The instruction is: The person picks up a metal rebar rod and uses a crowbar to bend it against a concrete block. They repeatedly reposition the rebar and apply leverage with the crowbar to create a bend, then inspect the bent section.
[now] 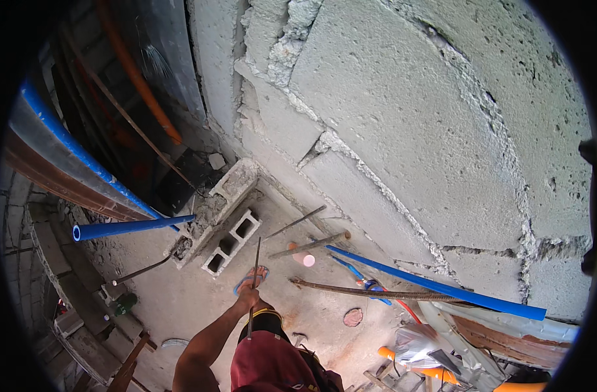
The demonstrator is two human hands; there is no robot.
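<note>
My left hand [248, 298] is closed around a thin dark rod [256, 261], held in front of my body. One end of the rod points away over my sandalled foot [252, 277]; the other reaches back toward my dark red shirt [272, 359]. Just beyond the hand, a grey hollow block [231, 242] lies on the concrete floor. A second thin rod [297, 222] stretches from near the block toward the wall. My right hand does not show.
A rough block wall [390, 117] rises ahead and right. Left stands a low block stub [216, 212] with a blue pipe [132, 226] across it. Right are another blue pipe [435, 281], a rusty bar [377, 292], a short pipe [321, 243] and a blue tool [373, 285] with red hose.
</note>
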